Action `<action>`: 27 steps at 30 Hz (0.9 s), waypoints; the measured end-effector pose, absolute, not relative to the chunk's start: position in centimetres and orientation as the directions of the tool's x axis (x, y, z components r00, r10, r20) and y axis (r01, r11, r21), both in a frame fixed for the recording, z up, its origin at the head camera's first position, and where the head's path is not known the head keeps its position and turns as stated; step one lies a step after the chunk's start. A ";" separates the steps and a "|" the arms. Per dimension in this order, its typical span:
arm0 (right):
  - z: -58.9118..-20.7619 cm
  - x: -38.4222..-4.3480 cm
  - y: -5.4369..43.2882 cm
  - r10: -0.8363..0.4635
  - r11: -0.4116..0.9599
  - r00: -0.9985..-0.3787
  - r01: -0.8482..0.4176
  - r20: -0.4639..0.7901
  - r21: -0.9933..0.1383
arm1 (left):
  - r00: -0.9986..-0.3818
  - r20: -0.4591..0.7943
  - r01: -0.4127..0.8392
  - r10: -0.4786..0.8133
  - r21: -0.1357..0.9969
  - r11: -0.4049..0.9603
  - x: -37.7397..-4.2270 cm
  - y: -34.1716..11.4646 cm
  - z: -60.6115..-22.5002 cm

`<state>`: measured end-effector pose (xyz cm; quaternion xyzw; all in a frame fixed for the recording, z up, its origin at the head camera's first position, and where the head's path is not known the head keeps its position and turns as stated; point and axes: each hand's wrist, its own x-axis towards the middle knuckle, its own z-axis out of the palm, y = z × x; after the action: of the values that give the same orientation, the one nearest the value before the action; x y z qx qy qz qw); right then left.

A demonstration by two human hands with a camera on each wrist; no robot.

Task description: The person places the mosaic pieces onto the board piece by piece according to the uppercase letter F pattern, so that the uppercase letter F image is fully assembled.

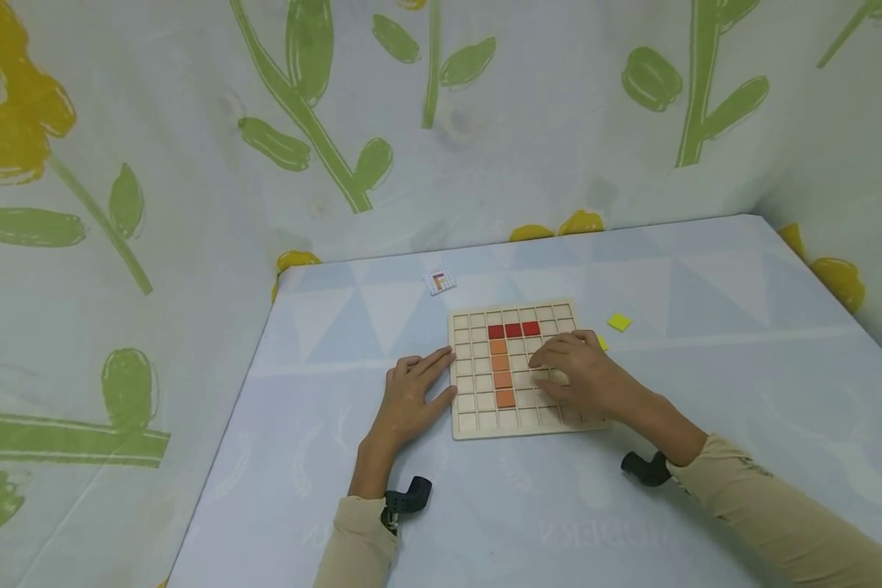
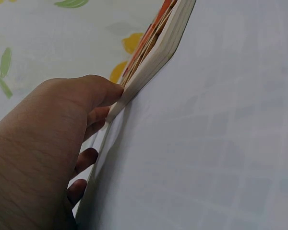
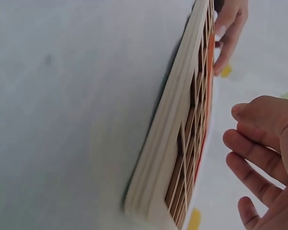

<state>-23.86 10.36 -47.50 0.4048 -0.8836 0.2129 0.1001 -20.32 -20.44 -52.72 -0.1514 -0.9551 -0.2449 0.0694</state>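
A light wooden grid board (image 1: pixel 467 403) lies on the table in the head view. Several red square tiles (image 1: pixel 513 330) form a row in its upper part, and a column of orange tiles (image 1: pixel 503 380) runs down from the row's left end. My left hand (image 1: pixel 409 400) touches the board's left edge with thumb and fingertips, fingers mostly straight. Over the right half hovers my right hand (image 1: pixel 591 377), fingers loosely bent. The right wrist view shows its fingers (image 3: pixel 254 148) apart, with nothing between them. That hand hides some grid squares.
A yellow square (image 1: pixel 620 322) lies right of the board, and another yellow piece (image 1: pixel 602 343) is partly hidden behind my right hand. A small patterned card (image 1: pixel 439 282) sits beyond the board. Fabric with printed plants (image 1: pixel 456 188) hangs along the table's back and left edges.
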 end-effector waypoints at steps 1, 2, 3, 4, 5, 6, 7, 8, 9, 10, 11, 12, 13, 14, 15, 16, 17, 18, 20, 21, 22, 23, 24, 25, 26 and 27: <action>-47.5 -24.0 10.6 -0.667 0.588 -0.659 -0.752 0.347 -0.298 | -0.944 0.209 0.324 0.255 0.450 0.832 -20.3 -20.5 -52.7; -47.4 -24.0 10.8 -0.662 0.594 -0.665 -0.747 0.345 -0.300 | -0.944 0.212 0.325 0.254 0.452 0.831 -20.3 -20.5 -52.8; -47.3 -24.1 11.0 -0.658 0.600 -0.670 -0.742 0.344 -0.298 | -0.943 0.216 0.327 0.254 0.452 0.830 -20.3 -20.5 -52.8; -47.3 -24.2 11.2 -0.655 0.604 -0.674 -0.739 0.341 -0.299 | -0.943 0.215 0.326 0.253 0.450 0.832 -20.3 -20.5 -52.9; -47.3 -24.3 11.5 -0.652 0.609 -0.679 -0.734 0.337 -0.302 | -0.943 0.218 0.327 0.253 0.450 0.831 -20.3 -20.5 -52.9; -47.2 -24.4 11.7 -0.650 0.612 -0.682 -0.731 0.334 -0.302 | -0.943 0.216 0.326 0.253 0.447 0.833 -20.3 -20.5 -52.9; -47.2 -24.5 12.0 -0.648 0.614 -0.685 -0.728 0.333 -0.304 | -0.943 0.213 0.325 0.254 0.446 0.834 -20.3 -20.5 -53.0; -47.1 -24.5 12.2 -0.646 0.617 -0.688 -0.725 0.331 -0.304 | -0.943 0.212 0.326 0.255 0.443 0.835 -20.3 -20.5 -53.0; -47.1 -24.6 12.5 -0.640 0.621 -0.694 -0.720 0.329 -0.310 | -0.944 0.210 0.324 0.255 0.441 0.837 -20.3 -20.5 -53.0; -47.0 -24.7 12.8 -0.636 0.623 -0.699 -0.715 0.328 -0.317 | -0.944 0.209 0.323 0.254 0.440 0.838 -20.4 -20.5 -53.0; -47.0 -24.8 13.1 -0.631 0.627 -0.704 -0.711 0.327 -0.319 | -0.944 0.210 0.323 0.254 0.440 0.838 -20.4 -20.5 -53.0; -46.9 -24.8 13.3 -0.625 0.632 -0.709 -0.705 0.326 -0.322 | -0.945 0.207 0.321 0.253 0.440 0.839 -20.4 -20.5 -53.0; -46.9 -24.9 13.5 -0.619 0.639 -0.717 -0.697 0.320 -0.326 | -0.945 0.207 0.320 0.251 0.443 0.838 -20.4 -20.5 -53.0; -46.9 -25.0 13.8 -0.614 0.646 -0.724 -0.689 0.313 -0.327 | -0.946 0.206 0.318 0.249 0.447 0.836 -20.4 -20.5 -52.9; -46.9 -25.1 14.0 -0.608 0.653 -0.733 -0.680 0.305 -0.332 | -0.947 0.204 0.316 0.248 0.450 0.835 -20.4 -20.5 -52.9; -47.0 -25.2 14.2 -0.604 0.662 -0.740 -0.673 0.296 -0.330 | -0.948 0.202 0.314 0.247 0.451 0.835 -20.4 -20.5 -52.9; -47.0 -25.3 14.4 -0.599 0.670 -0.746 -0.666 0.289 -0.328 | -0.948 0.199 0.312 0.247 0.453 0.835 -20.4 -20.4 -52.9; -47.0 -25.3 14.6 -0.595 0.678 -0.752 -0.659 0.284 -0.327 | -0.949 0.195 0.310 0.246 0.454 0.835 -20.4 -20.4 -52.9; -47.1 -25.5 15.0 -0.585 0.687 -0.760 -0.650 0.285 -0.324 | -0.950 0.194 0.309 0.246 0.453 0.836 -20.4 -20.4 -53.0; -47.1 -25.5 15.2 -0.579 0.691 -0.763 -0.647 0.288 -0.323 | -0.950 0.194 0.309 0.246 0.452 0.837 -20.4 -20.4 -53.0; -47.1 -25.6 15.3 -0.574 0.694 -0.764 -0.645 0.294 -0.321 | -0.949 0.198 0.311 0.246 0.451 0.837 -20.4 -20.4 -53.0; -47.0 -25.6 15.4 -0.571 0.695 -0.765 -0.644 0.300 -0.319 | -0.949 0.201 0.311 0.245 0.449 0.838 -20.4 -20.4 -53.0; -47.0 -25.7 15.6 -0.566 0.698 -0.766 -0.642 0.304 -0.317 | -0.948 0.204 0.312 0.244 0.448 0.838 -20.4 -20.4 -53.0; -47.0 -25.8 15.7 -0.562 0.700 -0.767 -0.640 0.308 -0.317 | -0.947 0.208 0.313 0.243 0.448 0.838 -20.3 -20.4 -53.0; -47.0 -25.8 15.8 -0.559 0.703 -0.769 -0.638 0.310 -0.316 | -0.946 0.213 0.315 0.243 0.447 0.837 -20.3 -20.4 -53.0; -47.0 -25.9 15.9 -0.556 0.705 -0.770 -0.636 0.312 -0.314 | -0.946 0.214 0.315 0.242 0.446 0.837 -20.3 -20.4 -53.0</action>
<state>-25.90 15.89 -47.00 0.3245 -0.9181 0.2056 0.0975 -20.34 -20.35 -53.02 -0.1459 -0.9556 -0.2450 0.0744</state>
